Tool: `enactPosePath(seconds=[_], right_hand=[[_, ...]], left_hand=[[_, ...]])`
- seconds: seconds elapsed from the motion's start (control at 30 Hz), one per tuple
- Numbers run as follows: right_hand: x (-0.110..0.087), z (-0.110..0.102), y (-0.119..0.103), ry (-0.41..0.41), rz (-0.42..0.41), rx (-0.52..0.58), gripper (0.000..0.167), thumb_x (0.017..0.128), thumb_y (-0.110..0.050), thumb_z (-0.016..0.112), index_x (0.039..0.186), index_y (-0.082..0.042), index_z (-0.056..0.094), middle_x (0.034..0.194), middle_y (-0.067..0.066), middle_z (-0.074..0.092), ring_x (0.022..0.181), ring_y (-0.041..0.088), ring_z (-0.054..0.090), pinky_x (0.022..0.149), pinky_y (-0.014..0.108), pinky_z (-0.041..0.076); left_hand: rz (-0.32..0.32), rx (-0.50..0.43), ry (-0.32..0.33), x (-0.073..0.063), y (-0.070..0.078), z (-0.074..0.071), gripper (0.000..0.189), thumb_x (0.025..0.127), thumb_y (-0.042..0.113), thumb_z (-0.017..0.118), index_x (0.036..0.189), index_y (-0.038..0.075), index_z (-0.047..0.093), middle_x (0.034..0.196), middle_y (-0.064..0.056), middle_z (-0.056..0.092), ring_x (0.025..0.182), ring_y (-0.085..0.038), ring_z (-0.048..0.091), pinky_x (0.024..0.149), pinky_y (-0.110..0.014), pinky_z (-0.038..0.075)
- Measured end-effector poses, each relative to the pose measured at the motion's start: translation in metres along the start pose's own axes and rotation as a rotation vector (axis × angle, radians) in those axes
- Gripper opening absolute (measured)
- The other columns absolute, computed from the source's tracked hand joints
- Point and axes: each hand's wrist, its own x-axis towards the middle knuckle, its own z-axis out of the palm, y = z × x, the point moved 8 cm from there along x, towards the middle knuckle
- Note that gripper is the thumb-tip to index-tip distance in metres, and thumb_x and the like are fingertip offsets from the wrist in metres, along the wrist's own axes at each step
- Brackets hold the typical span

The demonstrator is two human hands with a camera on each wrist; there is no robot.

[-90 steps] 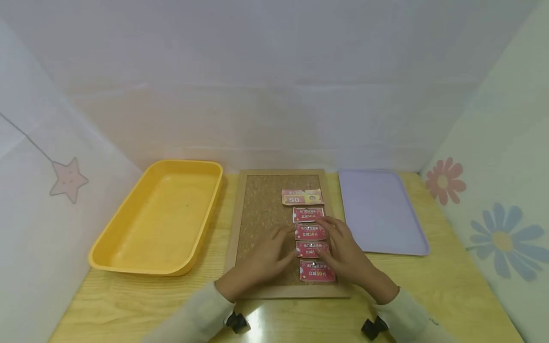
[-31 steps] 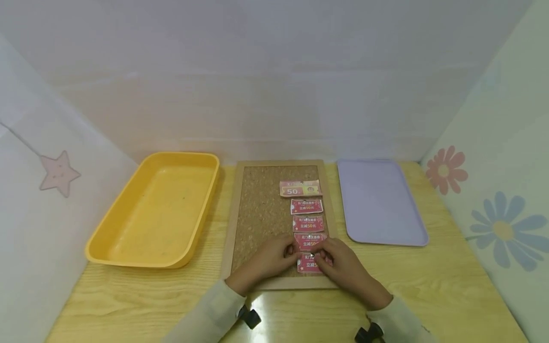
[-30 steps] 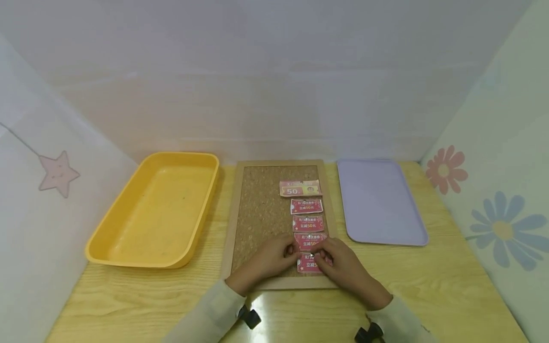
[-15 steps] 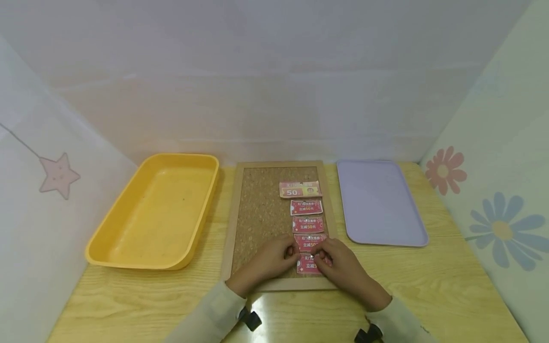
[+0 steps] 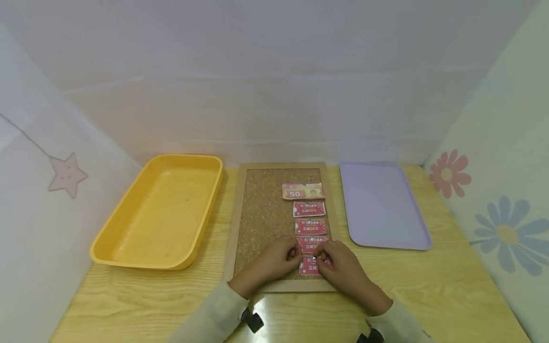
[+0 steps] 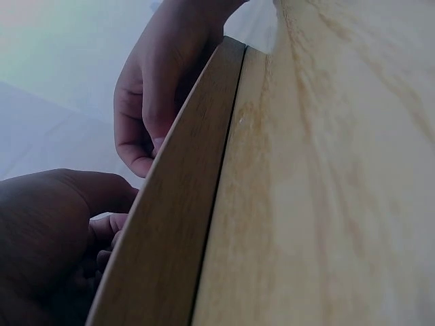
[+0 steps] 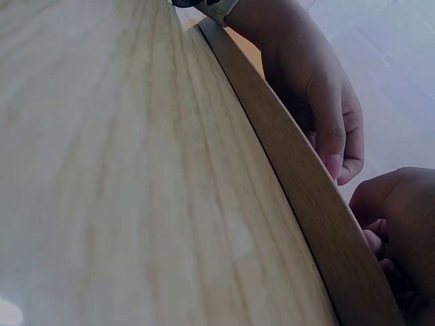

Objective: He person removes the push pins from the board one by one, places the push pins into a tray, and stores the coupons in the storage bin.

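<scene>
In the head view, a column of several paper coupons runs down the right side of a wood-framed corkboard [image 5: 266, 205]. A pushpin head shows near the top of most. My left hand [image 5: 274, 259] is curled at the left edge of the lowest coupon [image 5: 306, 270], pinching it by the upper corner. My right hand [image 5: 343, 267] covers that coupon's right part, its thumb and forefinger pinching a small pushpin [image 5: 314, 257]. Both wrist views show the left hand [image 7: 333, 129] and right hand [image 6: 160, 88] bent over the board's frame [image 6: 166, 197], which hides the fingertips.
A deep yellow tray [image 5: 96, 255] stands left of the board. A flat lilac tray [image 5: 386, 205] lies to its right. The wooden table [image 5: 450, 286] is bounded by white cloth walls [image 5: 266, 114] at the back and sides.
Since three seconds ago both hands have drawn in to the lowest coupon, and the right fingers have closed on its pin. Over the last second the hands barely move; the view shifts slightly.
</scene>
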Motion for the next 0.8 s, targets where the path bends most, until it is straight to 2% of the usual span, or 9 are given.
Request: enactPosePath(seconds=[0.27,0.57,0.8], right_hand=[[0.0001,0.0025,0.0007,0.004,0.014,-0.012,0.019,0.08,-0.014,0.073,0.091,-0.027,0.064,0.078,-0.021,0.051,0.071,0.003,0.044,0.062,0.023,0.039],[-0.0016,-0.0007,-0.0011,0.017,-0.018,-0.01,0.019,0.08,-0.014,0.073,0.092,-0.026,0.064,0.079,-0.021,0.051,0.07,0.003,0.044,0.061,0.022,0.038],[-0.0014,0.0003,0.0004,0.013,-0.016,0.0,0.019,0.08,-0.013,0.073,0.091,-0.026,0.063,0.078,-0.022,0.05,0.068,0.003,0.042,0.06,0.022,0.037]], left_hand=[[0.015,-0.024,-0.003,-0.0008,0.0014,-0.0012,0.016,0.088,0.024,0.069,0.079,0.022,0.056,0.073,0.009,0.049,0.064,-0.004,0.045,0.056,-0.021,0.038],[0.033,0.009,0.011,0.0004,0.004,0.0013,0.016,0.089,0.024,0.067,0.079,0.022,0.054,0.072,0.01,0.048,0.063,-0.004,0.044,0.055,-0.02,0.038],[0.024,0.009,0.006,-0.0001,0.0043,0.0006,0.016,0.089,0.024,0.068,0.079,0.022,0.055,0.072,0.01,0.048,0.063,-0.004,0.045,0.056,-0.02,0.038]])
